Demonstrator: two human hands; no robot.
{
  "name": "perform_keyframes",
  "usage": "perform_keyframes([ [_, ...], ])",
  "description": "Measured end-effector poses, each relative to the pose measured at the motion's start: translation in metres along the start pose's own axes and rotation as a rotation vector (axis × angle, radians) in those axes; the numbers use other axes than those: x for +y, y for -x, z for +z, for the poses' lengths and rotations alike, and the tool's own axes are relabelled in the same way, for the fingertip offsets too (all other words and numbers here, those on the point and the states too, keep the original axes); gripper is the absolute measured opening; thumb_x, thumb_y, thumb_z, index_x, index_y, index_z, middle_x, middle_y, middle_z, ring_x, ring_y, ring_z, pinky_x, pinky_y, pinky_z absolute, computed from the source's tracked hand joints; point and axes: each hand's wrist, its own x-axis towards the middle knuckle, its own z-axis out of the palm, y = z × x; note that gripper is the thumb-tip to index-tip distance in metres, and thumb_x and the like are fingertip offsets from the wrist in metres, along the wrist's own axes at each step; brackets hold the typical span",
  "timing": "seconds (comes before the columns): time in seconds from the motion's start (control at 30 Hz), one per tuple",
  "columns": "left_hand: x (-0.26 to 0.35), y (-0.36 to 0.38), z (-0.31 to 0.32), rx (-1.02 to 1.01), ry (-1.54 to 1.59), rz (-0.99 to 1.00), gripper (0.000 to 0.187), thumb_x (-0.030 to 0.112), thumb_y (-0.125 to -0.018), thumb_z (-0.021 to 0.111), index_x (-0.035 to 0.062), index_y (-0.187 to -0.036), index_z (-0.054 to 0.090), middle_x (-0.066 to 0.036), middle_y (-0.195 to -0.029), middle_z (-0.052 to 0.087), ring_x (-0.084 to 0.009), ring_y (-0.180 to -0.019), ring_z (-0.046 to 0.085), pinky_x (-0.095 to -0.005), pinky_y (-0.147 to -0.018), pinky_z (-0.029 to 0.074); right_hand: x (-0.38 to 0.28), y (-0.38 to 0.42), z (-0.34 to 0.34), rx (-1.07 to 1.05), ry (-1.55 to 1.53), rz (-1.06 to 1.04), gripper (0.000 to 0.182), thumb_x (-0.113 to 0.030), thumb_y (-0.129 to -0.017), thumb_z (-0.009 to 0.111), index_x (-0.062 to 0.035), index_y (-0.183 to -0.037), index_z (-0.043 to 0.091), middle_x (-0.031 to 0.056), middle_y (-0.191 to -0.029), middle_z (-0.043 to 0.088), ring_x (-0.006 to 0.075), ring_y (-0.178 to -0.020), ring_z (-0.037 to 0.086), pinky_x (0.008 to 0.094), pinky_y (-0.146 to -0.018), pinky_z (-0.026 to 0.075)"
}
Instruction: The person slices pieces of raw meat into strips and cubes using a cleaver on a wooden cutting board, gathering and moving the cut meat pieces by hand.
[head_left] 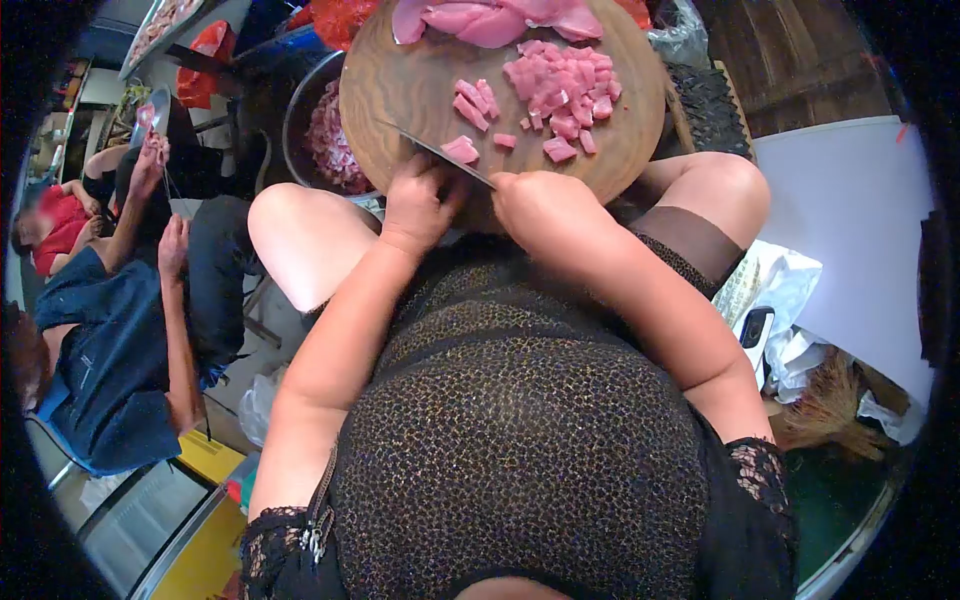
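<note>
My right hand [535,205] is wrapped round the handle end of a knife [445,158], whose thin blade points to the upper left over the near part of a round wooden board [400,75]. Beside the blade, at the board's near edge, my left hand [420,200] has its fingers bent and pressed together; what they hold, if anything, is hidden. Meat strips [475,104] and a small piece [460,150] lie just beyond the blade. A heap of diced pink meat [565,85] is at the right, and larger slabs [495,20] rest at the far edge.
A metal bowl [292,125] of cut meat stands left of the board. At the left a person in a dark shirt [125,350] sits with both hands raised; another in red [62,225] is beyond. A white panel [840,220] and straw broom [835,405] are right.
</note>
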Motion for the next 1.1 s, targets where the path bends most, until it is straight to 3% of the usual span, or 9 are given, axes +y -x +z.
perform_keyframes([
  [0.2,0.006,0.002,-0.009,0.028,-0.249,-0.093,0.022,0.014,-0.07,0.071,0.0059,-0.091,0.068,-0.012,-0.097,0.062,-0.0343,-0.089,0.06,-0.0425,-0.08,0.051,0.034,0.027,-0.013,-0.041,-0.085,0.1,0.028,-0.026,-0.089,0.049,-0.005,-0.091,0.067,0.0221,-0.085,0.068,0.0402,-0.082,0.066,0.0501,-0.075,0.053],
  [0.27,-0.001,-0.006,-0.007,-0.148,-0.256,-0.148,0.034,0.013,-0.076,0.074,0.0038,-0.107,0.063,-0.014,-0.103,0.062,-0.0317,-0.094,0.062,-0.0373,-0.083,0.053,0.052,0.052,-0.033,-0.027,-0.128,0.115,0.028,-0.026,-0.091,0.05,-0.0041,-0.094,0.066,0.0226,-0.086,0.067,0.0404,-0.082,0.066,0.0486,-0.076,0.053],
  [0.33,0.003,-0.018,0.009,-0.096,0.011,-0.278,0.035,0.014,-0.08,0.072,0.0039,-0.112,0.061,-0.013,-0.103,0.062,-0.0273,-0.087,0.065,-0.0344,-0.081,0.053,0.065,0.071,-0.038,0.081,-0.151,0.123,0.027,-0.025,-0.091,0.051,-0.0037,-0.095,0.066,0.0229,-0.086,0.067,0.0405,-0.083,0.066,0.0484,-0.076,0.052],
  [0.5,-0.004,-0.087,0.03,-0.094,0.17,-0.142,0.043,0.01,-0.08,0.07,0.0057,-0.121,0.058,-0.014,-0.107,0.062,-0.0282,-0.092,0.065,-0.0363,-0.085,0.052,0.056,0.095,-0.052,0.278,-0.268,0.252,0.025,-0.021,-0.092,0.052,-0.004,-0.104,0.067,0.0239,-0.088,0.066,0.0399,-0.083,0.066,0.047,-0.077,0.052],
  [0.57,-0.028,-0.103,0.033,-0.069,-0.145,0.321,0.048,0.002,-0.074,0.066,0.0047,-0.122,0.057,-0.016,-0.11,0.062,-0.0331,-0.102,0.062,-0.0415,-0.092,0.049,0.054,0.102,-0.055,0.195,-0.27,0.201,0.028,-0.023,-0.093,0.053,-0.0045,-0.108,0.067,0.024,-0.09,0.066,0.0392,-0.084,0.066,0.045,-0.078,0.052],
  [0.6,-0.035,-0.104,0.031,-0.065,-0.148,0.326,0.048,0.002,-0.074,0.066,0.0047,-0.122,0.057,-0.016,-0.11,0.062,-0.0331,-0.102,0.062,-0.0415,-0.092,0.049,0.054,0.103,-0.054,0.201,-0.268,0.197,0.028,-0.023,-0.093,0.053,-0.0045,-0.108,0.067,0.024,-0.09,0.066,0.0392,-0.084,0.066,0.045,-0.078,0.052],
  [0.67,-0.047,-0.104,0.031,-0.334,-0.109,0.112,0.052,0.0,-0.069,0.063,0.0043,-0.121,0.057,-0.017,-0.113,0.062,-0.0361,-0.108,0.058,-0.0447,-0.097,0.045,0.057,0.102,-0.045,0.027,-0.324,0.116,0.029,-0.024,-0.093,0.053,-0.0042,-0.109,0.067,0.0237,-0.091,0.067,0.0387,-0.086,0.066,0.0438,-0.079,0.052],
  [0.93,-0.027,-0.08,-0.002,-0.387,-0.173,-0.278,0.039,0.013,-0.072,0.069,0.0038,-0.109,0.064,-0.016,-0.099,0.068,-0.0333,-0.098,0.064,-0.0423,-0.087,0.05,0.073,0.086,-0.035,0.093,-0.333,0.263,0.029,-0.026,-0.094,0.051,-0.0017,-0.103,0.065,0.025,-0.09,0.065,0.0414,-0.086,0.065,0.047,-0.078,0.05],
  [1.1,-0.011,-0.067,-0.013,-0.582,0.188,-0.606,0.038,0.018,-0.076,0.074,0.0051,-0.111,0.065,-0.013,-0.088,0.07,-0.0252,-0.085,0.068,-0.0356,-0.079,0.053,0.073,0.077,-0.03,0.104,-0.318,0.3,0.028,-0.026,-0.094,0.049,-0.0022,-0.1,0.064,0.0259,-0.09,0.065,0.0431,-0.086,0.063,0.0493,-0.078,0.049],
])
